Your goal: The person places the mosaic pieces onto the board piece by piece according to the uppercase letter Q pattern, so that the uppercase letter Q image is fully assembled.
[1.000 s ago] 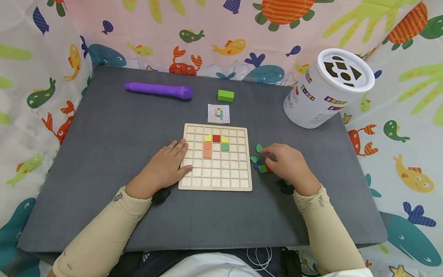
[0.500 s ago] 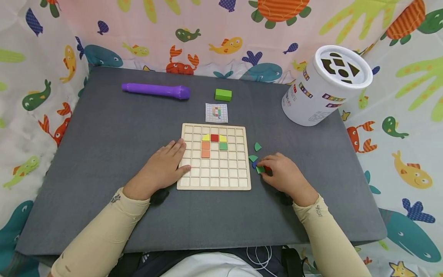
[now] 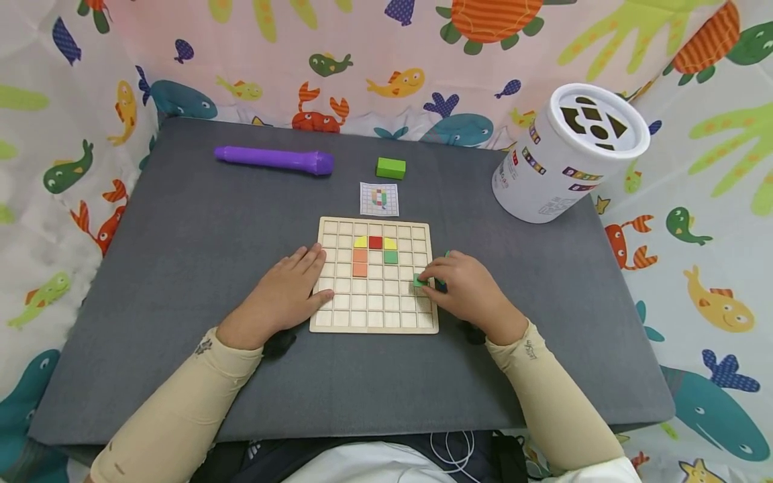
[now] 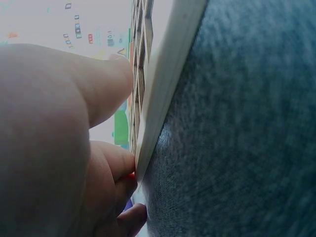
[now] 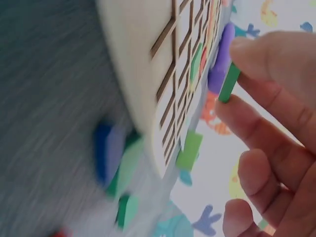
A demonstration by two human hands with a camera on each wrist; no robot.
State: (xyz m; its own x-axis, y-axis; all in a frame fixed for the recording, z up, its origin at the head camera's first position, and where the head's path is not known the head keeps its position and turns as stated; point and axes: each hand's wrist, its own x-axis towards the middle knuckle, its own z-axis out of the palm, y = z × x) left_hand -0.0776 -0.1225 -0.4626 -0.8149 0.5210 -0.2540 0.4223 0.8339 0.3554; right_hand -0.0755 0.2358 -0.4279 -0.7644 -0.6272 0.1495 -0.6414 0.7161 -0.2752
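A wooden grid board [image 3: 374, 329] lies in front of the person. Near its top sit a red square tile [image 3: 376, 242], a green square [image 3: 390, 257], two orange squares [image 3: 359, 262] and two yellow rounded-corner pieces. Over the board's right side, the right hand [image 3: 468, 288] pinches another green square tile [image 3: 418, 280] between thumb and fingers; the right wrist view shows this tile [image 5: 229, 84] edge-on, above the board's surface. The left hand [image 3: 280, 293] rests on the left rim with its fingers straight. Beside the board lie a blue piece [image 5: 108, 153] and green pieces [image 5: 127, 211], mostly hidden in the head view.
Beyond the board is a small card [image 3: 379, 199] printed with a coloured grid pattern, then a green block [image 3: 390, 168]. A purple microphone-shaped stick [image 3: 274, 159] lies at the back left. At the back right stands a white tub [image 3: 537, 188] with shaped holes in its lid.
The right hand first hovered at the loose pieces, then took hold of a green square tile and carried it left over the board's right edge. The left hand stays put.
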